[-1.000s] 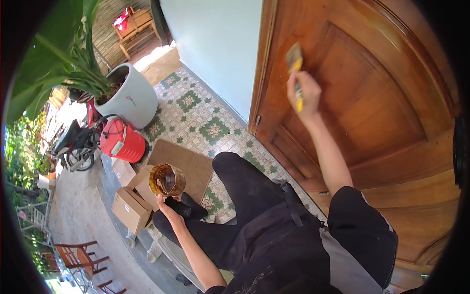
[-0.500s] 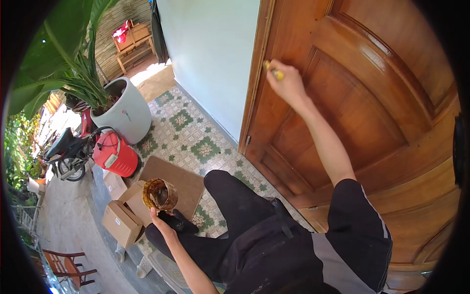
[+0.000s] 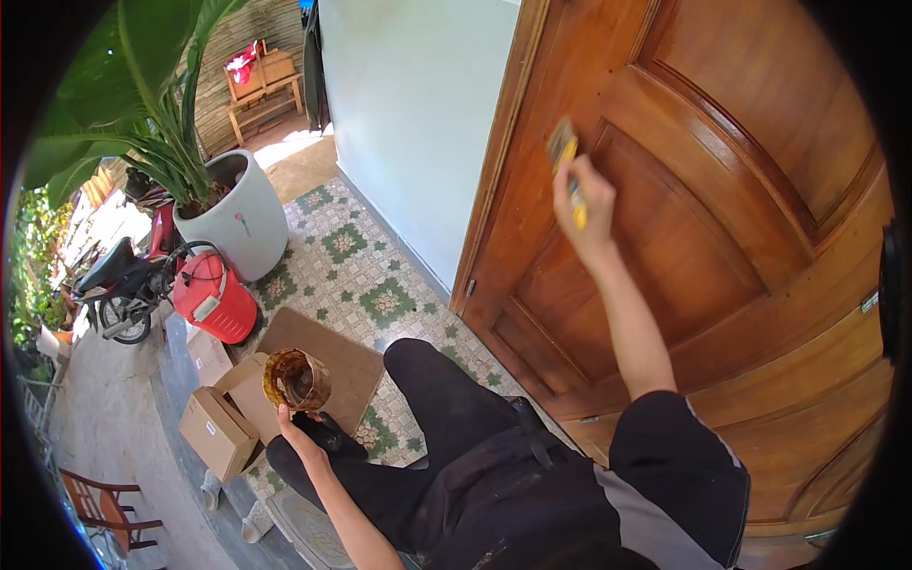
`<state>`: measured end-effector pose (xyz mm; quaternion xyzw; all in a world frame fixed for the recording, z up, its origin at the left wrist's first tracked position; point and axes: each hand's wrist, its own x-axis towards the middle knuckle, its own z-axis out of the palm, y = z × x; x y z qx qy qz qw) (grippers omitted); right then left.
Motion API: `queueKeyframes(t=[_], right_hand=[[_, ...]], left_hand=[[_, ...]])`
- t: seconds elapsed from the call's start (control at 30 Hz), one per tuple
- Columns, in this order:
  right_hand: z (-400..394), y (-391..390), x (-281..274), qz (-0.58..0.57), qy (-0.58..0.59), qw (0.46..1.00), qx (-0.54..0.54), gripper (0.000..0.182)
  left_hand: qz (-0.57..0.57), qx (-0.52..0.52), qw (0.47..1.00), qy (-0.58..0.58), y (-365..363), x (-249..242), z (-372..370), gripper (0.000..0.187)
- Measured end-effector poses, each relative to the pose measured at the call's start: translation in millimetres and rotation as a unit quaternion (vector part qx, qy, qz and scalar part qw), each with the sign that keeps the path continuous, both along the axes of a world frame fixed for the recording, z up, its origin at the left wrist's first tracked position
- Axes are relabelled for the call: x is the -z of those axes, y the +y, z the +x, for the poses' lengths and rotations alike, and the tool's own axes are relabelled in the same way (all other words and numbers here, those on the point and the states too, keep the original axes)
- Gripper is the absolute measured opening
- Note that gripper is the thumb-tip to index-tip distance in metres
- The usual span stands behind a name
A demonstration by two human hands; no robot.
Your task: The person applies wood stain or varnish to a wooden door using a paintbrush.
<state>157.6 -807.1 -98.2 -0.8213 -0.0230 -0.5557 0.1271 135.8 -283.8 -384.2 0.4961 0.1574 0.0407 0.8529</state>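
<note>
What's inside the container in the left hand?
The container is coated amber-brown inside, with a dark patch lower down, perhaps liquid. Anything beneath that patch is hidden.

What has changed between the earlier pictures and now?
The right hand and its brush have moved away from the door frame, toward the door's inset panel; the camera view shifted slightly. Nothing was visibly grasped or released; the left hand still holds the stained container.

Bright daylight, edges fisheye-warped
</note>
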Motion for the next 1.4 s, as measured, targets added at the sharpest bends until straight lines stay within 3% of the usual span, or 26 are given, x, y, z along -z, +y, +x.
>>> queueKeyframes(t=[0.1, 0.17, 0.27, 0.4, 0.47, 0.57, 0.63, 0.67, 0.7, 0.8, 0.87, 0.93, 1.07, 1.2, 1.27, 1.33, 1.37, 1.4], right_hand=[[-25, -1, 95, -0.033, 0.131, 0.991, -0.006, 0.009], [-34, -10, 111, -0.028, 0.193, 0.981, -0.006, 0.010], [-35, -10, 57, 0.022, 0.204, 0.979, -0.002, 0.010], [-36, -2, -66, 0.035, 0.032, 0.999, -0.009, 0.006], [-35, -6, -98, 0.064, -0.049, 0.997, -0.001, 0.006], [-39, -7, -93, 0.103, -0.053, 0.993, -0.021, 0.006], [-39, -13, -55, 0.093, -0.003, 0.996, -0.005, 0.009], [-38, -14, -35, 0.003, -0.017, 1.000, -0.014, 0.010], [-44, -7, -13, 0.058, 0.064, 0.996, -0.010, 0.009], [-45, -2, 29, 0.019, 0.186, 0.982, -0.008, 0.010], [-44, -9, 26, -0.003, 0.198, 0.980, -0.005, 0.010], [-46, -8, -12, 0.034, 0.196, 0.980, 0.001, 0.010], [-48, -4, -102, 0.048, 0.025, 0.998, 0.017, 0.007], [-31, -12, -139, 0.132, -0.066, 0.988, -0.039, 0.009], [-19, -24, -121, 0.056, -0.099, 0.993, -0.025, 0.010], [-13, -27, -84, 0.088, -0.013, 0.996, -0.030, 0.013], [-9, -20, -63, 0.028, -0.002, 0.999, -0.032, 0.012], [-9, -12, -40, 0.042, 0.067, 0.996, -0.029, 0.010]], left_hand=[[-0.005, 0.003, 1.000, 0.009, 2, 3, 0, 0.039], [-0.002, 0.007, 1.000, 0.006, 2, 4, 1, 0.039], [0.008, 0.010, 1.000, 0.012, 6, 12, 5, 0.039], [0.018, 0.007, 1.000, 0.012, -1, 1, 2, 0.040], [0.019, 0.005, 1.000, 0.014, -2, 0, 2, 0.040], [0.020, 0.000, 1.000, 0.011, 0, 2, 3, 0.040], [0.017, 0.000, 1.000, 0.009, -3, 0, 2, 0.041], [0.013, 0.001, 1.000, 0.003, -5, -5, 1, 0.040], [0.009, 0.002, 1.000, -0.003, -6, -8, 0, 0.039], [0.007, 0.001, 1.000, -0.001, -6, -9, 0, 0.038], [0.014, -0.004, 1.000, -0.006, -9, -13, 0, 0.037], [0.020, -0.012, 1.000, -0.008, -8, -13, -1, 0.036], [0.017, -0.007, 1.000, -0.004, -4, -3, 1, 0.037], [0.006, -0.007, 1.000, -0.004, -5, -3, 2, 0.038], [0.005, -0.008, 1.000, -0.009, -5, -2, 3, 0.038], [0.013, -0.013, 1.000, -0.003, -6, -4, 2, 0.039], [0.012, -0.015, 1.000, -0.004, -5, -3, 2, 0.039], [0.013, -0.012, 1.000, -0.005, -4, 0, 2, 0.039]])
